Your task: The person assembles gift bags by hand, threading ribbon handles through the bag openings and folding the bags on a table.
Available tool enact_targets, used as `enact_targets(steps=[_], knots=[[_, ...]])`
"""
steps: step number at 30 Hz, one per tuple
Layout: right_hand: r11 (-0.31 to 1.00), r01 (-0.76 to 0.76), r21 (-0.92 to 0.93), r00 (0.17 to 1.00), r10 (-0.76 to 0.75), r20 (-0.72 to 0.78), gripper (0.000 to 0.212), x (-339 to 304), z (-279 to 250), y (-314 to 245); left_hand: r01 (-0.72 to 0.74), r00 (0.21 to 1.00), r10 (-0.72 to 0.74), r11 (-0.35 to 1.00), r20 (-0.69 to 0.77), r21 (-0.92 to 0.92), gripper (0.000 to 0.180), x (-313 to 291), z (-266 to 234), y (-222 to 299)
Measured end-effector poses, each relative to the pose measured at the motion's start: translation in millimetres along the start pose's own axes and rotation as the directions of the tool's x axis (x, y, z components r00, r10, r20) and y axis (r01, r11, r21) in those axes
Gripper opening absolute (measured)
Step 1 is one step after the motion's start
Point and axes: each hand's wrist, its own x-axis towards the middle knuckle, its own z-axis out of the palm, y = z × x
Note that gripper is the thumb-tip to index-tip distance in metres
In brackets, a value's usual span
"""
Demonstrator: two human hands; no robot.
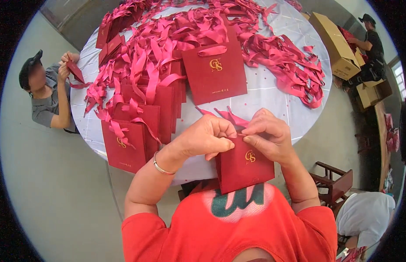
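Observation:
A small dark red paper gift bag [251,172] with a gold emblem is upright against my chest at the table's near edge. At its top edge my left hand [211,136] is closed, thumb and forefinger pinched at the pink ribbon [231,117]. My right hand [268,136] pinches the ribbon too, its fingertips close to the left ones. Loose ribbon ends lie beyond my hands on the table; my fingers hide where the ribbon meets the bag. Just past them, a finished-looking red bag [216,81] with a ribbon handle rests on the pile.
A round table [273,113] with a white cloth carries heaps of pink ribbons [294,65] and rows of red bags [124,144]. A person [50,91] at the left handles a small bag. At the right are cardboard boxes [338,48], another person [371,48] and a wooden chair [334,181].

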Motion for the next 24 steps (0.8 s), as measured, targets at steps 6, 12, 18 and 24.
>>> enact_targets(steps=[6,12,18,24], knots=[[1.000,-0.022,0.008,0.999,0.023,-0.024,0.015,-2,2,-2,0.008,0.997,-0.003,0.997,-0.071,0.072,0.004,1,4,-1],[0.999,-0.049,-0.023,0.998,0.048,-0.033,0.014,0,7,-2,-0.113,0.980,0.142,0.974,-0.139,0.197,0.006,7,5,-20],[0.993,-0.040,-0.107,0.987,0.023,-0.160,0.015,-1,3,-4,-0.025,0.988,0.055,0.980,-0.145,0.199,0.012,0,4,-1],[0.980,-0.095,-0.176,0.988,0.071,-0.136,0.018,-8,-2,-21,0.003,0.995,0.013,0.987,-0.098,0.159,0.016,-3,-2,3]])
